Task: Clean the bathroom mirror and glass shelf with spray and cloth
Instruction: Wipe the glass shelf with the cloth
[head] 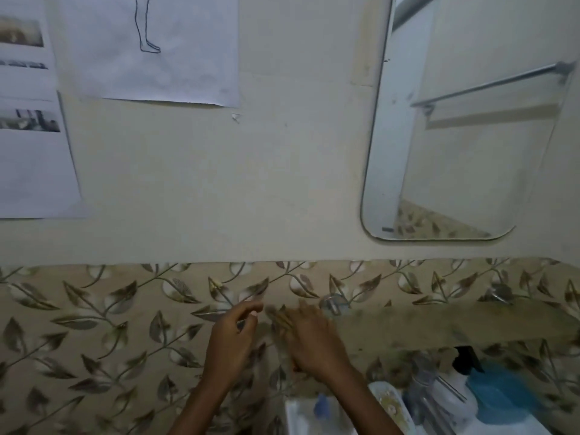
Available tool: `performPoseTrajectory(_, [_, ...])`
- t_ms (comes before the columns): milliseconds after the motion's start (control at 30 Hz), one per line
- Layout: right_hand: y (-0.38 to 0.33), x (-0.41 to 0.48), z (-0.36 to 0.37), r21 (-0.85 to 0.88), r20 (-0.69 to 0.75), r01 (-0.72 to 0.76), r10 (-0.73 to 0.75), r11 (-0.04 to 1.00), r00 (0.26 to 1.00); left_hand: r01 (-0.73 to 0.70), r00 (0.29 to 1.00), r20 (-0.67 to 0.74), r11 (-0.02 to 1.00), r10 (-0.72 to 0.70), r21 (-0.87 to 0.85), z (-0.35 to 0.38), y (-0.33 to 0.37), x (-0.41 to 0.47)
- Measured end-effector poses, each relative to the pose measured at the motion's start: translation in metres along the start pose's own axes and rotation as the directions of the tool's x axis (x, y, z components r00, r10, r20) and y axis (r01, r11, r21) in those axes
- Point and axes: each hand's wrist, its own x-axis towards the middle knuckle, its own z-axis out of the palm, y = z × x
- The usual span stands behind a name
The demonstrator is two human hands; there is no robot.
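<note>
Right hand (314, 343), fingers flat, presses what seems a cloth (279, 318) onto the left end of the glass shelf (455, 324), likely wiping; left hand (230, 337) hovers beside, loosely curled, empty. The mirror (464, 152) hangs above right.

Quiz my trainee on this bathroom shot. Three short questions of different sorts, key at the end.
1. Multiple choice: what hangs on the wall left of the mirror? A) paper sheets B) a towel C) a clock
2. True or false: the left hand and the right hand are both up on the mirror's glass.
3. Fill in: below the glass shelf, the bottle with the black pump is ____.
Key: 1 A. 2 false, both hands are low, at the left end of the glass shelf. 3 blue.
</note>
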Motion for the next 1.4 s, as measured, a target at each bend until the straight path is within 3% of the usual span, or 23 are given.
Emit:
performPoseTrajectory(33, [-0.004,-0.002,0.005,-0.057,0.116,-0.034,0.041,0.998,0.992,0.013,1.000,-0.005,1.000,-0.013,-0.009,-0.004,-0.003,-0.003])
performPoseTrajectory(100, [-0.002,-0.003,0.008,-0.065,0.185,-0.077,0.088,0.995,0.979,0.031,1.000,-0.004,0.999,-0.031,-0.024,-0.010,-0.008,-0.007])
performPoseTrajectory(233, [0.005,0.003,0.003,-0.088,0.082,0.015,-0.008,0.996,0.997,0.033,0.999,0.001,0.999,-0.033,-0.014,-0.018,-0.015,-0.010])
performPoseTrajectory(367, [-0.004,0.006,0.015,-0.194,0.150,0.146,-0.117,0.970,0.982,0.019,1.000,0.010,1.000,-0.019,-0.016,-0.016,-0.014,-0.009])
performPoseTrajectory(500, [0.002,0.014,0.019,-0.151,0.103,0.127,-0.112,0.980,0.988,0.019,0.999,0.033,1.000,-0.019,-0.018,-0.007,-0.011,-0.009])
performPoseTrajectory(633, [0.012,0.022,0.014,-0.130,0.149,0.148,-0.128,0.980,0.980,0.011,1.000,0.014,1.000,-0.011,-0.029,0.001,-0.007,-0.010])
performPoseTrajectory(1167, [0.062,0.003,0.005,-0.190,-0.048,0.089,-0.100,0.978,0.994,-0.116,0.992,0.052,0.992,0.113,0.058,0.031,0.003,-0.009])
performPoseTrajectory(1400, [0.098,-0.010,-0.007,-0.206,-0.096,0.059,-0.080,0.977,0.992,-0.141,0.975,0.192,0.979,0.111,0.150,0.055,0.012,-0.004])
